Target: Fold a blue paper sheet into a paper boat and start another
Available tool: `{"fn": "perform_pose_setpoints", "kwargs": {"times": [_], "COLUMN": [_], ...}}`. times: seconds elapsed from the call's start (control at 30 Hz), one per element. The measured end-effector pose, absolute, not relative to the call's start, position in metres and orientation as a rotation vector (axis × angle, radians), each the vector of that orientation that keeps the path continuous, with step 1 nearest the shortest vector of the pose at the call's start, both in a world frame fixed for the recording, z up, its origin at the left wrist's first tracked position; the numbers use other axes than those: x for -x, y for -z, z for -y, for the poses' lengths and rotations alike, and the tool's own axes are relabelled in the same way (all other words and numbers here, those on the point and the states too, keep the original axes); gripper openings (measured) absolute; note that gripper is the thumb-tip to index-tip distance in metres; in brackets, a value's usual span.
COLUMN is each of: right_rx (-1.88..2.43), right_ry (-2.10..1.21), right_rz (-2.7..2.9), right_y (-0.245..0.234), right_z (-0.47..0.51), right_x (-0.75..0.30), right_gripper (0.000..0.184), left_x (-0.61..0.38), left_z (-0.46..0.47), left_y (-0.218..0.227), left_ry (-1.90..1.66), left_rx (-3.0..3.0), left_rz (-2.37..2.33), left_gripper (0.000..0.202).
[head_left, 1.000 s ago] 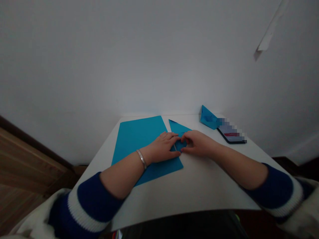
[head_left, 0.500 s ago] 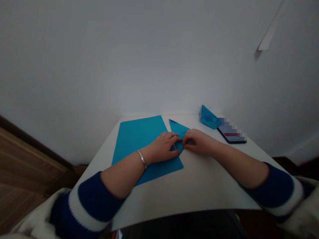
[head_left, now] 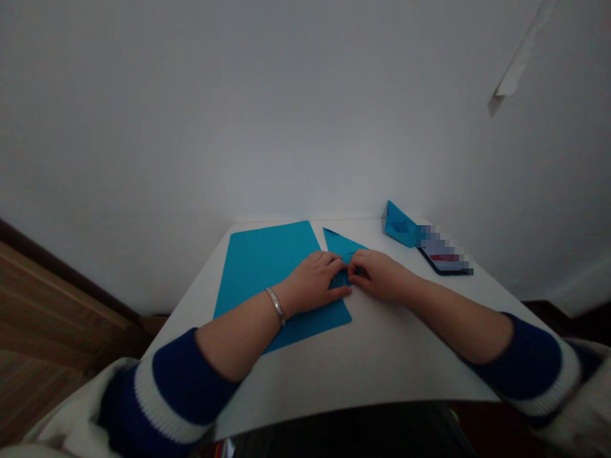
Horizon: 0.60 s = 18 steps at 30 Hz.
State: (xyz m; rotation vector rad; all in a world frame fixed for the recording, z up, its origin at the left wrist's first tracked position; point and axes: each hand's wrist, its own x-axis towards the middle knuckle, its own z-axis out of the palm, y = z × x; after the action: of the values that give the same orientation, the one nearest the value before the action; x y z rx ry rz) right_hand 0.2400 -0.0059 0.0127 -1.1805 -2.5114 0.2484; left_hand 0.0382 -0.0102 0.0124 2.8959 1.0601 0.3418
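Note:
My left hand and my right hand meet over a small folded blue paper piece on the white table. Both hands have their fingers curled and pressed onto the paper, pinching it between them. Only the pointed far corner of the piece shows beyond my fingers. A silver bangle sits on my left wrist. My left forearm lies across a flat blue sheet spread on the table's left side.
A second folded blue paper shape rests at the table's far right, touching a dark phone. A white wall rises right behind the table. Wooden flooring shows at the left.
My hands have drawn closer together over the folded piece, my right fingers sliding slightly left toward my left thumb. Everything else stays where it was.

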Motion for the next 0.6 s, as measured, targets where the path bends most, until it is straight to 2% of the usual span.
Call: {"fn": "perform_pose_setpoints", "kwargs": {"times": [0.4,0.6], "right_rx": [1.419,1.338], "right_ry": [-0.172,-0.298], "right_rz": [2.502,2.512], "right_y": [-0.011,-0.012], "right_z": [-0.005,-0.002], "right_x": [-0.248,-0.247], "right_gripper": [0.013,0.014], "left_x": [-0.037,-0.037], "left_z": [0.006,0.008], "left_y": [-0.008,-0.012], "left_ry": [-0.336,-0.290], "left_rx": [-2.824,-2.802], "left_rz": [-1.064,-1.078], "left_gripper": [0.048,0.047]}}
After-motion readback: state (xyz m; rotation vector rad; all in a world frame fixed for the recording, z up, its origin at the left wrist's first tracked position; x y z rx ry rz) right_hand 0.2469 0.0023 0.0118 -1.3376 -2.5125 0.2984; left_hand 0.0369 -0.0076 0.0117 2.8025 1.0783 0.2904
